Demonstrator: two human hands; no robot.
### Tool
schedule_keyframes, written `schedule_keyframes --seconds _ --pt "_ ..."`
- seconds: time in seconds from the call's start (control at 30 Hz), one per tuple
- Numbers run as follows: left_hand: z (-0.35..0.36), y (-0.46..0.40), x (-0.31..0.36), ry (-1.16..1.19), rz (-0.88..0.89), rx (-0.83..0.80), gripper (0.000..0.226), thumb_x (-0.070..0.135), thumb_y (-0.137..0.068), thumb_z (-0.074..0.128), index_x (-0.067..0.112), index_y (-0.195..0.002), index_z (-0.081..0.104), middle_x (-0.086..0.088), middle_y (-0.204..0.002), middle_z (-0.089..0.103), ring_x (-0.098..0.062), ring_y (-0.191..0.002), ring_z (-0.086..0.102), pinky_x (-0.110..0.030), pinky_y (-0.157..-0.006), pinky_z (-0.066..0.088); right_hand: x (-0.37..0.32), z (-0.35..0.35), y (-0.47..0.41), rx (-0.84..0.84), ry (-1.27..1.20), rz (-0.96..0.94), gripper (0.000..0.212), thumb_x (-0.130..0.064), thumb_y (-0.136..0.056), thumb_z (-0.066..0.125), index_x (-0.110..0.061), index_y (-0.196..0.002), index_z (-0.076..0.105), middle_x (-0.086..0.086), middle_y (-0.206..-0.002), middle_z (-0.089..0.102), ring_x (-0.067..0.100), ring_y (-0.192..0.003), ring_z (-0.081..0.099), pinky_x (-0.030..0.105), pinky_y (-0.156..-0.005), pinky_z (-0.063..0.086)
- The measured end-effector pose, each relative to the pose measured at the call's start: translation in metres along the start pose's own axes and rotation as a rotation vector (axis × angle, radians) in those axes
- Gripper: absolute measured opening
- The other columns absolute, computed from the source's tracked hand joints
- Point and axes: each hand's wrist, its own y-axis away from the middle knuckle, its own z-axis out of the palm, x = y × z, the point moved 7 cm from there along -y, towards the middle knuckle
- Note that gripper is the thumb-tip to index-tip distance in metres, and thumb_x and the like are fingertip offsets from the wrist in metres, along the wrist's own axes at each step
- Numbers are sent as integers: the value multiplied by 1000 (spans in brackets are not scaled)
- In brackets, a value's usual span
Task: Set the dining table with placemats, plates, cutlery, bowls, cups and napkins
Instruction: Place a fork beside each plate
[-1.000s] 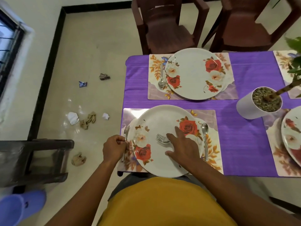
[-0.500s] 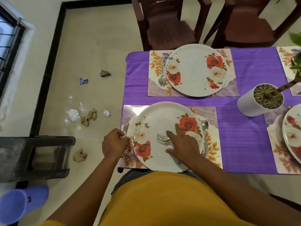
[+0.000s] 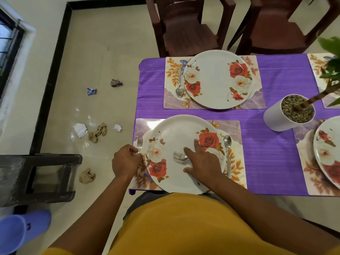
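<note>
Round white rose-printed plate (image 3: pixel 176 140) centred on floral placemat (image 3: pixel 233 126). Steel fork (image 3: pixel 139 144) lies left, steel spoon (image 3: pixel 227 150) right; stacked steel forks (image 3: pixel 179 157) on plate.

Probably a home dining room: purple-clothed table (image 3: pixel 276 144), floral plates (image 3: pixel 217 80), chairs (image 3: pixel 187 30).

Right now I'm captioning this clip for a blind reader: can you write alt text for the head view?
At a purple-clothed table, a person's left hand holds a fork on the placemat left of a floral plate, while the right hand rests on spare forks on that plate. A spoon lies to its right; another plate sits opposite.
</note>
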Motion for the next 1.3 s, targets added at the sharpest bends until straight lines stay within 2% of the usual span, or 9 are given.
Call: schedule_keyframes --seconds 0.53,0.7,0.93,1.1,1.17,1.3 --pt "9 -3 0 32 1 -19 16 26 -84 81 18 -97 75 -1 -95 76 -19 -84 68 -27 -67 43 1 0 0 1 -4 -3 73 -56 -88 72 -30 -148 39 18 -169 17 31 -96 71 25 -62 40" --pt "11 -3 4 16 10 -16 13 23 -87 78 17 -98 75 -1 -96 76 -14 -82 63 -17 -59 34 1 1 -1 2 -4 -5 74 -56 -88 72 -29 -149 39 19 -169 17 31 -97 71 26 -62 41" --pt "10 -4 4 23 9 -17 15 25 -86 79 17 -98 76 -1 -94 76 -15 -80 64 -21 -58 36 2 2 0 17 -24 -7 75 -56 -88 72 -30 -149 39 17 -170 17 30 -100 70 27 -65 45" --pt "5 -4 0 46 -17 1 16 26 -86 81 15 -97 77 2 -88 73 -15 -79 62 -28 -70 42 2 3 0 21 -24 -9 76 -57 -87 72 -30 -150 39 17 -170 16 29 -103 70 26 -66 44" --pt "3 -5 -2 56 -31 2 14 24 -86 81 16 -96 77 6 -81 69 -13 -76 61 -28 -69 41 1 2 -1 20 -20 -7 77 -57 -86 73 -29 -150 41 17 -170 17 30 -103 70 28 -66 46" --pt "3 -6 -5 55 -41 -11 14 24 -85 81 17 -97 77 6 -82 69 -14 -77 62 -28 -69 42 0 2 -2 12 -8 -6 76 -57 -86 73 -29 -149 41 18 -169 17 31 -102 70 28 -66 46"
